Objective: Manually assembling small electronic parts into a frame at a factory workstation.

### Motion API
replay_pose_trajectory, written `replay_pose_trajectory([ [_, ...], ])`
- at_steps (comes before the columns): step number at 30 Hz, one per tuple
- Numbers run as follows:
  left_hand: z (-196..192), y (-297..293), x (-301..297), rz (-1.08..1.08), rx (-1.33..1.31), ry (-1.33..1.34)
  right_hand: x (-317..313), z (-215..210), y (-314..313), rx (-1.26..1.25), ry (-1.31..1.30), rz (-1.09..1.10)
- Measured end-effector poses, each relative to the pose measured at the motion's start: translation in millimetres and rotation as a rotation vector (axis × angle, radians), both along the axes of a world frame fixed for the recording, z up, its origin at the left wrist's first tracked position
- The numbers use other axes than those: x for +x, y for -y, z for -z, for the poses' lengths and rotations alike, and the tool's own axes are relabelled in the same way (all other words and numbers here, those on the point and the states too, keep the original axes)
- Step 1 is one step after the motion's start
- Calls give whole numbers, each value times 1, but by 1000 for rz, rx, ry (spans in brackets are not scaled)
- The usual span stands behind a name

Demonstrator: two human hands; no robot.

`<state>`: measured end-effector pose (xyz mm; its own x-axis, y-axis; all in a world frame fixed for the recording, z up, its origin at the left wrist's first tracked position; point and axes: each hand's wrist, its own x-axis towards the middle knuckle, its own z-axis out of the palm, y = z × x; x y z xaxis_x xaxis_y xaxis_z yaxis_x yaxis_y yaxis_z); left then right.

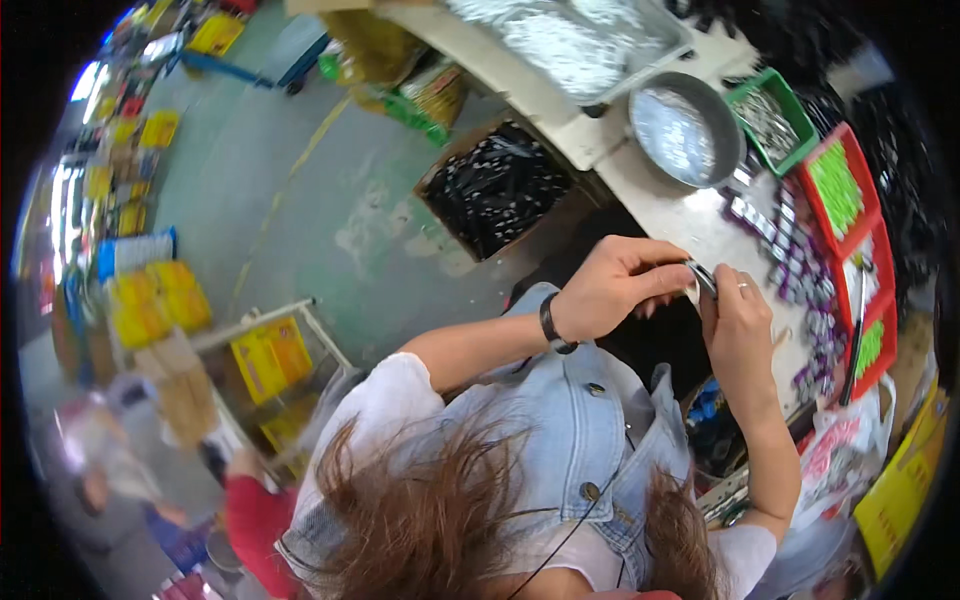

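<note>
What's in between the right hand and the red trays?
In the head view, small purple-and-silver pieces lie scattered there on the white tabletop, between the right hand and the red trays.

Smooth, glossy piece point(704, 277), probably metal

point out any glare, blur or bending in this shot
Head view: glare whitens the contents of the metal tray and round bowl; head view: the far-left yellow packs look blurred, while the left hand and right hand are clearer; head view: fisheye distortion tilts and bends the surroundings toward black corners.
</note>
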<state>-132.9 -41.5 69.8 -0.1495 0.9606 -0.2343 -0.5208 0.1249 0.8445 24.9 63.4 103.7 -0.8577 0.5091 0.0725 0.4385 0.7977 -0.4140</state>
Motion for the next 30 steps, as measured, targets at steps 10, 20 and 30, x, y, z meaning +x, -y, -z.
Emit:
replay_pose_trajectory([
  [10,139,56,-125,-547,-408,-25,-45,9,-7,-22,-123,14],
  [20,-31,-192,-106,-372,715,-1443,186,36,1,133,144,872],
  [30,-7,-502,-60,-105,864,-2186,225,77,14,340,201,830],
])
